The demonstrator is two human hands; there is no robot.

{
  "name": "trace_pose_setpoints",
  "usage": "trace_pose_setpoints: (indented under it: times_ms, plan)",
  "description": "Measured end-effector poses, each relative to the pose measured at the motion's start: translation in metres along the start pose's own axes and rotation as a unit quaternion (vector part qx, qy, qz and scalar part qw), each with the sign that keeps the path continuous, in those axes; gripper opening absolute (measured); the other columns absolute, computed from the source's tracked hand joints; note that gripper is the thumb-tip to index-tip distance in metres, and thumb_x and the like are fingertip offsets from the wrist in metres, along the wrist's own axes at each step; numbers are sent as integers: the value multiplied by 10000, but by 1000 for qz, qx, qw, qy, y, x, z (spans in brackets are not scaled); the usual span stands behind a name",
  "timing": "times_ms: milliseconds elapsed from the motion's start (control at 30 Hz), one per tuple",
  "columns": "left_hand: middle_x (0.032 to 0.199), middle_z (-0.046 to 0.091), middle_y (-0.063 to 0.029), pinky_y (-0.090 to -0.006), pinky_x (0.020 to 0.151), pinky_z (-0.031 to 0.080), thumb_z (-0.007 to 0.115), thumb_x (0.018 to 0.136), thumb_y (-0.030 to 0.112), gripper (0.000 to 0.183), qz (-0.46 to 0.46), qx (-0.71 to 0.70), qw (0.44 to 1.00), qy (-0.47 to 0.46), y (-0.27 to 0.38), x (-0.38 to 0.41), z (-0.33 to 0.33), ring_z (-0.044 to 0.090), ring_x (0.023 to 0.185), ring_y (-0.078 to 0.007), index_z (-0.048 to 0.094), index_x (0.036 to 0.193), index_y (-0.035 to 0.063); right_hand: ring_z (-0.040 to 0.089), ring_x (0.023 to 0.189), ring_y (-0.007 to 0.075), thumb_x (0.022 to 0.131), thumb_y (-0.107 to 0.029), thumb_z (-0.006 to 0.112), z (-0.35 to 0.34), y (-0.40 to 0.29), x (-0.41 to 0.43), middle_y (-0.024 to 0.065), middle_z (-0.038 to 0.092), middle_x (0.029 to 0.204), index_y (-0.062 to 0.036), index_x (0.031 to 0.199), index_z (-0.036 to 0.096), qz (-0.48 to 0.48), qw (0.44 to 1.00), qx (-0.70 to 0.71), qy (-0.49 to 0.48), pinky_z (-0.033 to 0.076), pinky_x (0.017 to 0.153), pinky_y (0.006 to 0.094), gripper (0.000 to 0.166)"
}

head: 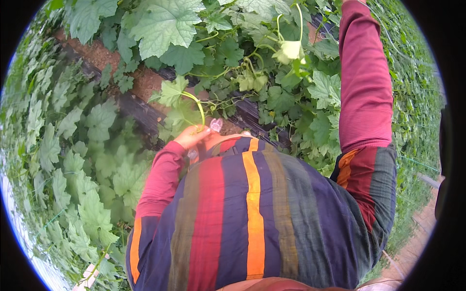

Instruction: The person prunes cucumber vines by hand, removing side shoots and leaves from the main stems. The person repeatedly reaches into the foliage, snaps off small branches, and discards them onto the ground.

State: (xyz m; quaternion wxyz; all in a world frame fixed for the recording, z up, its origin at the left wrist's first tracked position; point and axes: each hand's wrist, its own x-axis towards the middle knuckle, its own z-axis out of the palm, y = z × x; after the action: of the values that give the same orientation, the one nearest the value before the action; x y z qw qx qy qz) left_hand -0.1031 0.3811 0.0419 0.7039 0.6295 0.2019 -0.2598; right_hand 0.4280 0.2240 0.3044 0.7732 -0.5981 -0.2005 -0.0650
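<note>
My left hand (192, 136) is low in front of my body, its thumb and fingers closed on a pale green leaf stalk (199, 105). The stalk arches up from the fingers to a lobed leaf (174, 91) at its upper end. My right arm, in a red sleeve (365, 80), reaches up past the picture's top edge. Only a sliver of my right hand (355, 1) shows there, so its fingers and anything in them are hidden. Large lobed vine leaves (171, 25) and thin curling tendrils (214, 103) hang ahead of me. One drooping pale leaf (289, 51) dangles right of centre.
Dense climbing vines (54, 120) rise on the left, and more foliage (415, 109) lines the right. Black plastic mulch film (140, 112) borders reddish soil (145, 85) on the ground. Thin trellis strings (418, 163) cross the right-hand plants. A shoe (216, 124) shows below me.
</note>
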Motion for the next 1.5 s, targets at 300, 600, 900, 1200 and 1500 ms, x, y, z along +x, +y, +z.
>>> trace_pose_setpoints:
  times_ms: [300,600,900,1200,1500]
  plan:
    - [959,629,-39,-264,840,427,616,869,217,226,82,41,994,-59,23,55,19,557,911,-119,624,1002,35,627,780,261,894,-173,510,10,24,-23,138,616,926,0,1083,527,328,910,-125,-219,530,695,359,257]
    - [822,636,-50,-298,736,467,604,870,257,251,91,244,961,-97,55,94,64,583,786,-143,627,993,40,383,402,57,925,-535,361,-37,63,-323,-5,507,562,-26,1013,591,612,700,-113,-352,289,384,200,566]
    - [1114,579,-130,-328,920,451,568,814,23,370,84,-117,961,-237,108,110,104,554,1060,-220,514,1177,-28,360,495,27,946,-337,451,-130,-5,-332,-54,519,677,6,1134,547,554,779,199,-217,288,445,198,403]
    - [946,627,-132,-310,737,537,441,911,487,501,129,-45,976,-171,260,93,145,629,916,-231,574,964,6,495,528,111,867,-151,497,-138,-92,-254,53,582,766,18,1073,538,381,828,345,-223,405,490,227,270]
    - [1092,576,-214,-417,982,438,428,944,215,356,173,-224,927,-246,302,81,189,531,1109,-335,531,1078,-98,501,480,49,880,-369,532,-176,-103,-327,26,617,713,-41,945,618,343,852,-292,-267,397,423,183,345]
